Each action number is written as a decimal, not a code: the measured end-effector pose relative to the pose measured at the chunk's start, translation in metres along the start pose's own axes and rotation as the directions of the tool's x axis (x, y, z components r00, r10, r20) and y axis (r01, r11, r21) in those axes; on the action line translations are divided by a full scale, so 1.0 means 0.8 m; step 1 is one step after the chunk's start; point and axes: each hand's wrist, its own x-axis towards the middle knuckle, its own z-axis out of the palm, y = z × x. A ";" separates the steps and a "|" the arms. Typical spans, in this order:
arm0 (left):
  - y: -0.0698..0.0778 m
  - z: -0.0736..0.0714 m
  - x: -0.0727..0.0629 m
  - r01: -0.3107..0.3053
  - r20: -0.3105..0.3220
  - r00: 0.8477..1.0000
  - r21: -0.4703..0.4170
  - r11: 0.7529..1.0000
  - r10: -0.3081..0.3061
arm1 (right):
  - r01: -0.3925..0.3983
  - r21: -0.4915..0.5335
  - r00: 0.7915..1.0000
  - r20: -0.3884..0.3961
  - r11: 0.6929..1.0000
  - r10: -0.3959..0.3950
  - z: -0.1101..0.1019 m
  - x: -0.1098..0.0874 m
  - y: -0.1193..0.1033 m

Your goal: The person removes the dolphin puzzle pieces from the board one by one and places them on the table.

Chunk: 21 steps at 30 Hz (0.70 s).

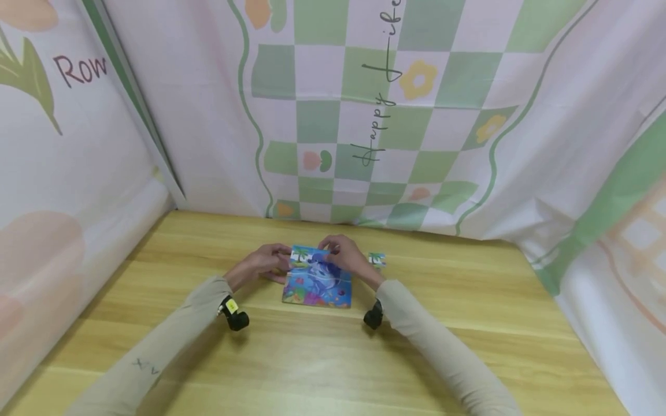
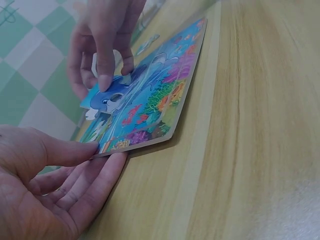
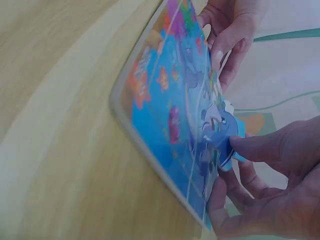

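Note:
A jigsaw puzzle board (image 1: 315, 293) with a dolphin and coral sea scene lies on the table. At its left side my left hand (image 1: 267, 263) pinches the edge, the thumb on top and fingers against the underside in the left wrist view. My right hand (image 1: 344, 254) is over the board's far part. Between its thumb and fingers it pinches a blue puzzle piece (image 3: 230, 137) showing the dolphin's head. That piece is tilted and partly raised from the board in the right wrist view. The right fingers cover part of the board's far edge.
One loose puzzle piece (image 1: 377, 259) with a palm tree lies on the wooden table (image 1: 312, 364), just right of the right hand. A checkered curtain (image 1: 359, 127) hangs behind the table's far edge. Dark wrist cameras (image 1: 236, 319) are strapped to both wrists.

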 end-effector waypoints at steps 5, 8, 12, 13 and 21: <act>-0.003 -0.002 -0.001 -0.009 0.003 1.000 -0.012 1.000 0.009 | 0.012 -0.013 1.000 -0.012 1.000 -0.012 0.000 -0.002 0.000; -0.002 -0.001 -0.002 -0.008 0.005 1.000 -0.022 1.000 0.008 | 0.027 -0.010 1.000 -0.009 1.000 -0.027 -0.002 -0.001 0.004; 0.000 0.001 -0.002 -0.005 -0.002 1.000 -0.021 1.000 0.005 | 0.012 0.073 1.000 0.011 0.997 -0.013 -0.004 0.000 0.007; 0.000 0.001 -0.002 -0.005 -0.004 1.000 -0.019 1.000 0.005 | 0.007 0.094 1.000 0.015 0.996 -0.009 -0.004 0.000 0.007; 0.001 0.001 -0.002 -0.005 -0.022 1.000 -0.020 1.000 0.004 | 0.012 0.113 1.000 -0.008 0.993 -0.011 -0.005 -0.004 0.009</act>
